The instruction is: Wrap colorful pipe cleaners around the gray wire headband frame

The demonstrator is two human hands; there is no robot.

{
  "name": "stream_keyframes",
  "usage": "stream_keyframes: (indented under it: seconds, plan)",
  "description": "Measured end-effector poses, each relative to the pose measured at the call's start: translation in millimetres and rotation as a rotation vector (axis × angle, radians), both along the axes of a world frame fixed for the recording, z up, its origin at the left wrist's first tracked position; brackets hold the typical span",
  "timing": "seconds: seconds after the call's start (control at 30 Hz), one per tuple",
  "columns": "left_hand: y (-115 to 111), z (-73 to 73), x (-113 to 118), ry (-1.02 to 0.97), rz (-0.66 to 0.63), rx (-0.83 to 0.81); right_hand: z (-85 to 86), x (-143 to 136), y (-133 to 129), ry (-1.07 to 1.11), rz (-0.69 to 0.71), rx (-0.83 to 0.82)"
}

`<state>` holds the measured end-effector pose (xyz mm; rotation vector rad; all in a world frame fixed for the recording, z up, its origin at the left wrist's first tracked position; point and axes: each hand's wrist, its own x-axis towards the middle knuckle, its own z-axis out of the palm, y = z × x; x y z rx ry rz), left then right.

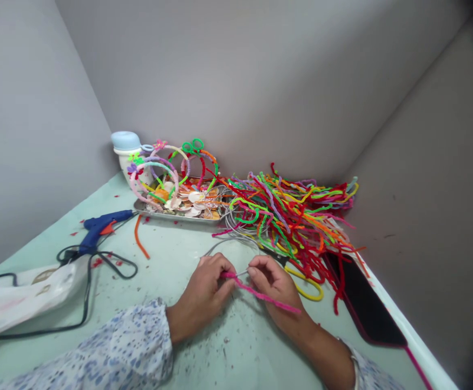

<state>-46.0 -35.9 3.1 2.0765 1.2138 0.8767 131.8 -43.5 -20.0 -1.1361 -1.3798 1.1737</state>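
Note:
Near the table's front middle, my left hand (209, 286) pinches the end of a pink pipe cleaner (275, 301) against a thin grey hoop (236, 240). The free length of the pipe cleaner slants down to the right, passing in front of my right hand (275, 287). My right hand has thumb and index finger closed on the hoop's wire, a short way from the left fingertips. The hoop arches up behind both hands.
A metal tray (179, 218) holds decorated headbands and discs, beside a white bottle (126, 162). Pipe cleaners (289, 216) heap at right, near yellow-handled scissors (311, 292) and a phone (368, 303). A blue glue gun (94, 230), its cord and a plastic bag (25, 303) lie left.

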Motion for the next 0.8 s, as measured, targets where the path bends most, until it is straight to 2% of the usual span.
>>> stream_keyframes:
  seconds: [0.2, 0.43, 0.57, 0.8]
  plan:
    - [-0.3, -2.1, -0.5, -0.026, 0.000, 0.001, 5.5, -1.2, -1.8, -0.001, -0.004, -0.005]
    - [-0.5, -3.2, -2.1, -0.066, 0.003, -0.019, -4.3, 1.2, -1.3, -0.014, 0.013, -0.021]
    - [0.5, -4.4, -1.8, -0.113, -0.003, -0.044, -2.2, 1.2, -1.2, -0.067, -0.013, 0.036]
    - [2.7, -4.0, -1.4, -0.195, -0.022, -0.088, -0.3, -0.4, -1.7, -0.038, 0.010, 0.053]
